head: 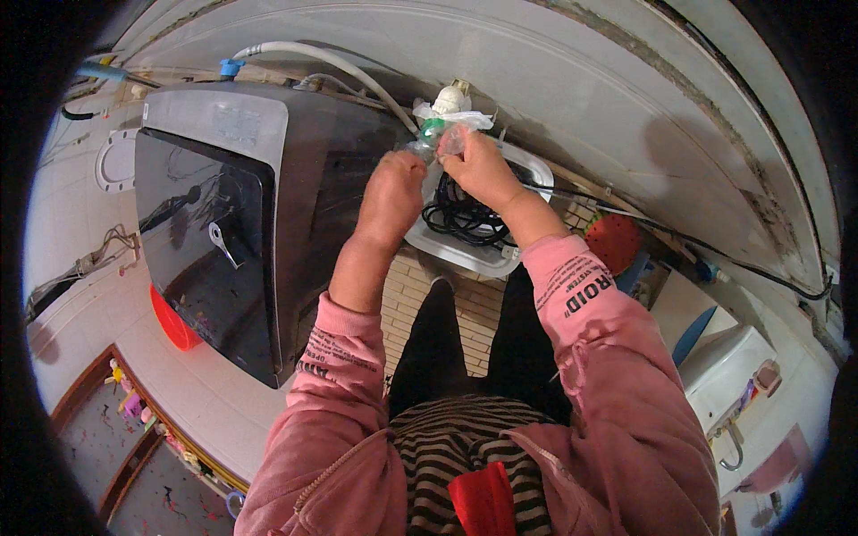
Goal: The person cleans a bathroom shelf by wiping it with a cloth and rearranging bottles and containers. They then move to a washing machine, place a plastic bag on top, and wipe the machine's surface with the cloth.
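My left hand [394,194] and my right hand [484,173] are raised close together above a white plastic basin [496,262]. Thin clear plastic [456,141] is pinched in my right fingers. My left fingers are closed at the other side of the same clear plastic, and exactly what they grip is hard to see. Just beyond my fingertips are a green piece [432,127] and a white plastic fitting [449,100] with crumpled white plastic [477,120] around it. A coiled black cable [462,218] lies in the basin beneath my hands.
A dark glossy appliance [208,248] with a grey hose [322,57] stands at left. A black cable [704,248] runs along the wall to the right. A red basin [173,321] is behind the appliance; a red round thing [611,241] and a white box [730,368] are at right.
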Tool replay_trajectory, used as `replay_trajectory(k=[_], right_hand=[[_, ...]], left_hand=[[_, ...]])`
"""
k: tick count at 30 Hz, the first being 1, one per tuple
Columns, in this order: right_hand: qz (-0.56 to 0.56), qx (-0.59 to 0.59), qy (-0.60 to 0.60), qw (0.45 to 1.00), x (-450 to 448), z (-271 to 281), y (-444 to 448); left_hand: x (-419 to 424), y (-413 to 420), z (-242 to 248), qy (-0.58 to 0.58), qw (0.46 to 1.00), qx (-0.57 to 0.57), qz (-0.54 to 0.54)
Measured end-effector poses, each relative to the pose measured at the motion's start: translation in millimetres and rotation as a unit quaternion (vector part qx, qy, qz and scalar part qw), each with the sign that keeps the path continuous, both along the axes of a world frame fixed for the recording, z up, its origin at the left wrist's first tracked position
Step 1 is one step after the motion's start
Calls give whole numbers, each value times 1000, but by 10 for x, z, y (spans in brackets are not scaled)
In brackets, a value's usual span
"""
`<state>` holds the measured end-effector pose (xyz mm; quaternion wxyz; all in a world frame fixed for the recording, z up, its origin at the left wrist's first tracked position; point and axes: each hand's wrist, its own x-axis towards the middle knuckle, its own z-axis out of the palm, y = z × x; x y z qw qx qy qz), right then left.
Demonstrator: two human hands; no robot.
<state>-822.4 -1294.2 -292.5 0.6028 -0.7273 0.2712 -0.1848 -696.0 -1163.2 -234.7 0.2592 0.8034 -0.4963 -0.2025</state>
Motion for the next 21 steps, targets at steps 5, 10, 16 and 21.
replay_trajectory(k=[5,10,16,21], right_hand=[[-27,20,5,999,8,-12,67],[-81,-92,33,992,22,42,212],[-95,-267,12,959,19,41,316],[-152,-381,-43,911,41,-31,311]], left_hand=[[-99,10,-150,-22,998,59,2],[-144,-79,-27,-43,999,4,15],[-161,-56,-30,-41,998,-40,22],[-217,-63,-31,-15,999,-28,30]])
